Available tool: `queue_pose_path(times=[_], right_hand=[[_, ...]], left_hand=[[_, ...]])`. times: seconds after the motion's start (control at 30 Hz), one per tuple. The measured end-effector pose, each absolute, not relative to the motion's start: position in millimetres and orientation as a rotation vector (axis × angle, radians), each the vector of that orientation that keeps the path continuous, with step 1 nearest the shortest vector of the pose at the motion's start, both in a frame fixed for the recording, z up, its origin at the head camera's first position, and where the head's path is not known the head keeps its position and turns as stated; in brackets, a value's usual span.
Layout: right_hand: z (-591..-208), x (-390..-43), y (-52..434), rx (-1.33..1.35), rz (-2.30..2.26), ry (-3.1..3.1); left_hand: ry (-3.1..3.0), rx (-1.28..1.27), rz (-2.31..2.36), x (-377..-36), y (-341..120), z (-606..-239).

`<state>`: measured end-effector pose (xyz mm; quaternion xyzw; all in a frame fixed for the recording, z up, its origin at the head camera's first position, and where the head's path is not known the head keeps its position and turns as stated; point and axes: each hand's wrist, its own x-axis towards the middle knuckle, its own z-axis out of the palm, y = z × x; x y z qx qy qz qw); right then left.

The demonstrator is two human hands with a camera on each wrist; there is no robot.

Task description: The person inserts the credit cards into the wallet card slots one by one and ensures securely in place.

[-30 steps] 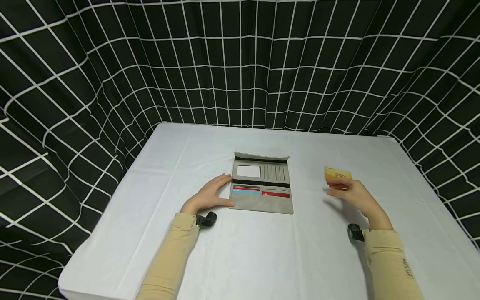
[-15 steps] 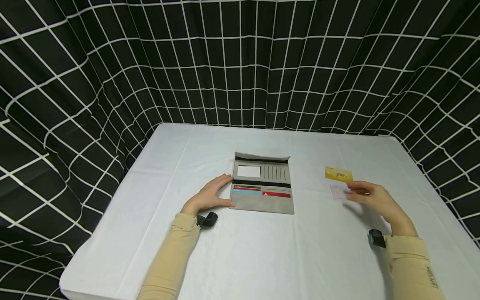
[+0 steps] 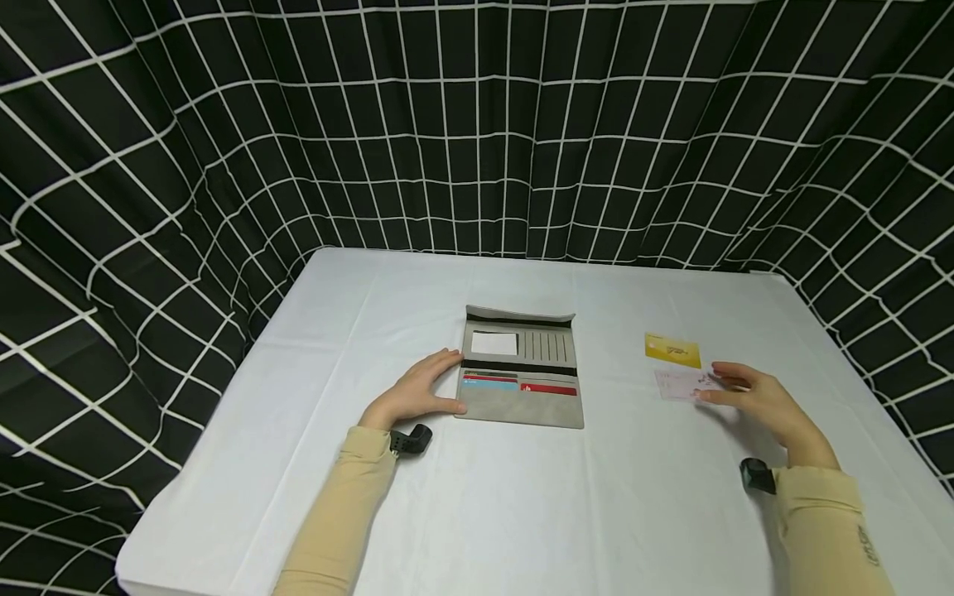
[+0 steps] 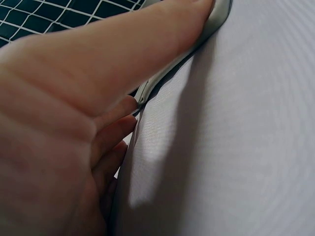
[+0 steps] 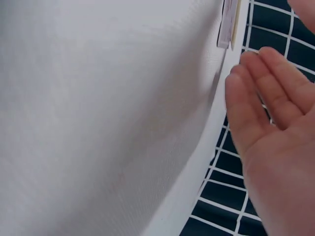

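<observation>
A grey wallet (image 3: 522,411) lies unfolded on the white table in the head view. My left hand (image 3: 414,391) rests at its left edge, thumb on the lower corner and fingers spread higher up; the left wrist view shows the thumb (image 4: 147,42) against the wallet's edge. To the right, a pale pink card (image 3: 676,384) lies flat just below a yellow card (image 3: 672,350). Over the pink card's right end hovers my right hand (image 3: 768,410), thumb and fingers apart. In the right wrist view its fingers are loosely extended, with nothing between them.
Inside the wallet sit a white card (image 3: 494,343), a light blue card (image 3: 489,384) and a red card (image 3: 548,389). White cloth covers the table (image 3: 522,513). Black curtains (image 3: 462,124) with a white grid stand behind and at both sides.
My right hand has moved right and nearer to me, off the yellow card, and has let go of the pale pink card, which now lies below it. My left hand has stayed put.
</observation>
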<state>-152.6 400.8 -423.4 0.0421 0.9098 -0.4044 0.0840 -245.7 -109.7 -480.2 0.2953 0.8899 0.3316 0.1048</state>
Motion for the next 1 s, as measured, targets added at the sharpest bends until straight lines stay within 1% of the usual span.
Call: queue_pose_path(times=[0.37, 0.87, 1.0], right_hand=[[-428.1, -159.1, 404.6, 0.188, -1.127, 2.670], [-437.3, -171.7, 411.6, 0.038, -1.055, 2.716], [-439.3, -172.9, 411.9, 0.036, -1.048, 2.720]], left_hand=[[2.622, 0.861, 0.970, -246.9, -109.5, -478.9], [2.615, 0.863, 0.979, -245.8, -109.5, -478.7], [2.616, 0.862, 0.978, -245.6, -109.8, -479.9]])
